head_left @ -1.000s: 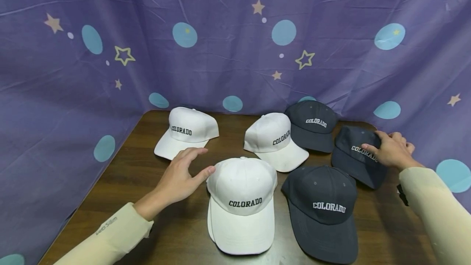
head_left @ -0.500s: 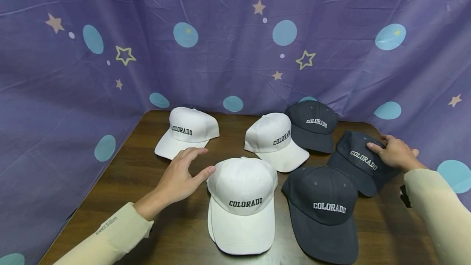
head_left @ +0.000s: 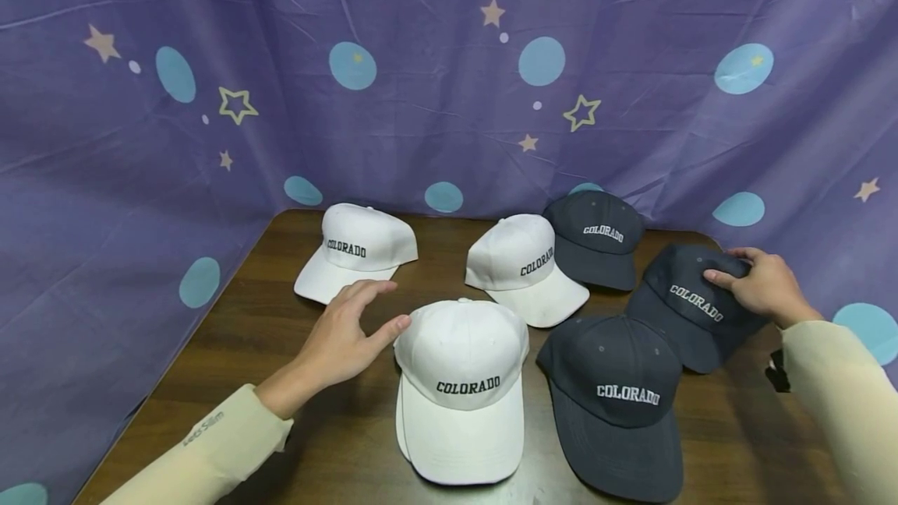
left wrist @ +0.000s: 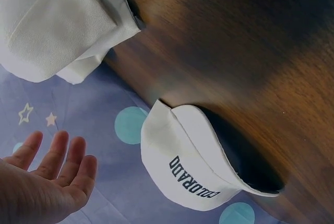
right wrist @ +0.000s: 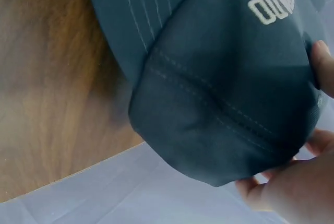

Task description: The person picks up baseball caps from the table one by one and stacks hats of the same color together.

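Note:
Six caps marked COLORADO lie on a dark wooden table (head_left: 337, 443). My right hand (head_left: 756, 284) grips the crown of the far-right dark cap (head_left: 684, 302), thumb on top and fingers curled under its back edge; in the right wrist view that dark cap (right wrist: 224, 104) is raised a little off the table. My left hand (head_left: 351, 326) lies open on the table, its thumb against the near white cap (head_left: 459, 380). The left wrist view shows my open left hand (left wrist: 49, 177) near the back-left white cap (left wrist: 188, 174).
A white cap (head_left: 358, 248) sits at the back left and another white cap (head_left: 522, 263) at the back middle. A dark cap (head_left: 596, 236) stands behind it and one dark cap (head_left: 613, 392) lies near me. A purple starred cloth (head_left: 449, 100) hangs around the table.
My right hand has closed round the far-right dark cap's crown, turned it and drawn it slightly right and up. The left hand has not moved.

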